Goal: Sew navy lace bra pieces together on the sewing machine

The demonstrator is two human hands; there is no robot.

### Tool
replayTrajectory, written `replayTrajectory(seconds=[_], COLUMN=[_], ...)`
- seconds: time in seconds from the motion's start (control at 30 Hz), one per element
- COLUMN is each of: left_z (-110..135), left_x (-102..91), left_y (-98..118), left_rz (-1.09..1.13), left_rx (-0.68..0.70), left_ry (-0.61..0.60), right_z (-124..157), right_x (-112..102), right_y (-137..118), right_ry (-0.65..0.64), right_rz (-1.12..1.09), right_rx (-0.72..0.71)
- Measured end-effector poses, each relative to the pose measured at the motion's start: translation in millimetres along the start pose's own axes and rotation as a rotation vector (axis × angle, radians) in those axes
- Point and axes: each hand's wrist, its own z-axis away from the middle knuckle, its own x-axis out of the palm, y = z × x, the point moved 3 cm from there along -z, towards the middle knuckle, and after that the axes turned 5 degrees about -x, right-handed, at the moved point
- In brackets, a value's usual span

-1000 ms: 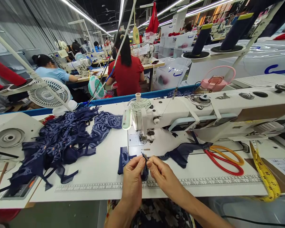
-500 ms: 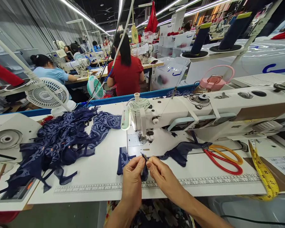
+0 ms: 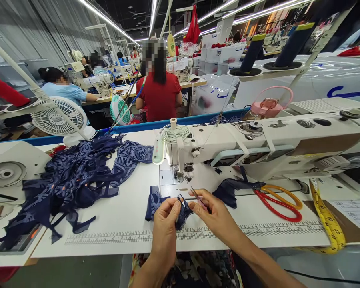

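Note:
My left hand (image 3: pixel 165 220) is closed, with thumb and fingertips pinching the edge of a small navy lace garment piece (image 3: pixel 183 216). The cloth hangs below the fingertips, and a patterned part of it (image 3: pixel 155 203) lies on the table to the left. Close by on the right, my right hand (image 3: pixel 211 212) is curled around small thread snips (image 3: pixel 195 193). Their pointed blade sticks up past the fingers, and a pinkish handle shows in the palm. The right thumb is near the cloth's edge; whether it touches is unclear. Both hands are just in front of the sewing machine's needle area (image 3: pixel 179 176).
A heap of navy lace pieces (image 3: pixel 78 172) lies left. Large scissors with red and orange handles (image 3: pixel 277 202) rest right, beside sheer navy cloth (image 3: pixel 228 192) and a yellow tape measure (image 3: pixel 327 218). A printed ruler (image 3: pixel 114 238) runs along the front edge. Two co-workers sit ahead.
My right hand has drawn slightly right and turned, so the snips' blade and handle now show apart from the cloth. My left hand keeps its pinch. The view has shifted slightly.

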Motion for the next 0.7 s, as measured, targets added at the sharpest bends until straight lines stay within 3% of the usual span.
replayTrajectory(seconds=[0.3, 0.47, 0.53, 0.63, 0.7], left_z=[5.6, 7.6, 8.2, 7.9, 6.5], left_x=[5.0, -0.7, -1.8, -0.3, 1.3], left_y=[-1.7, -1.2, -0.2, -0.4, -2.0], left_rz=[-0.174, -0.249, -0.233, -0.182, -0.146], left_rx=[0.073, 0.056, 0.066, 0.076, 0.070], left_ry=[-0.033, 0.022, 0.013, -0.037, -0.057], right_z=[-0.8, -7.4, -10.4, -11.9, -10.4], right_x=[5.3, -11.7, -16.8, -14.1, -9.2], right_y=[-13.7, -10.6, -8.1, -4.7, -3.4], right_ry=[0.044, 0.224, 0.170, -0.069, -0.156], right_rz=[0.051, 0.025, 0.030, -0.012, -0.048], right_rx=[-0.038, -0.066, -0.047, 0.037, 0.078])
